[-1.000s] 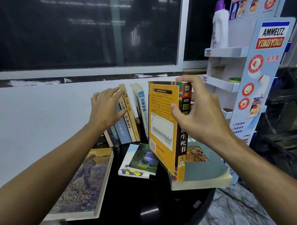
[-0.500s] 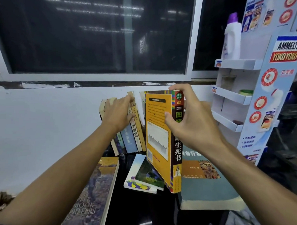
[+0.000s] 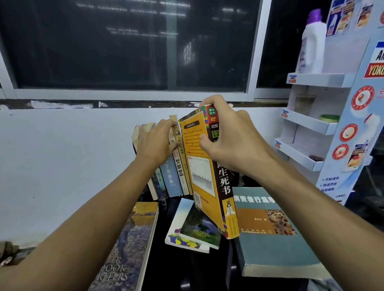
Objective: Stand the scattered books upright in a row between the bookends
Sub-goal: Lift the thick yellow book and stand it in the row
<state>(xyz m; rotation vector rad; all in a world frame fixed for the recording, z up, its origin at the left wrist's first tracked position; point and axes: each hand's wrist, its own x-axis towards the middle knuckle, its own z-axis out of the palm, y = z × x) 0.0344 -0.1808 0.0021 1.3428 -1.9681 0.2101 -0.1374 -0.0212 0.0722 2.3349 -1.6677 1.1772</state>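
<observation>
Orange-yellow paperback (image 3: 206,175): thick, w/ a dark brown spine carrying big white Chinese characters, a multicolour strip along the spine edge, a green round badge & "02" at the top. The orange cover has a block of small print, a pale chart panel & a barcode low down.

Its long axis is near vertical but tilted: top end leans away twd the wall, bottom end comes out twd the camera & to the right. Spine faces right/front, orange cover faces left.

R hand (image 3: 232,139) grips it near the top, thumb pressed on the orange cover, fingers curled over the top & round the spine. The bottom corner hangs over the flat-lying books; can't tell if it touches them.

L hand (image 3: 156,142) is just left of it, fingers fairly straight & spread, laid against the tops of a row of upright books (image 3: 172,174) w/ tan, blue & pale spines, standing by the white wall. The paperback's top corner sits just beside the row's right-most spine; contact can't be told.

On the glossy black table (image 3: 187,276) lie a grey-teal hardback (image 3: 275,240) at right, a small white-edged book w/ a green landscape cover (image 3: 196,230) in the middle, and a large painting-cover art book (image 3: 129,252) at left, under the L forearm.
</observation>
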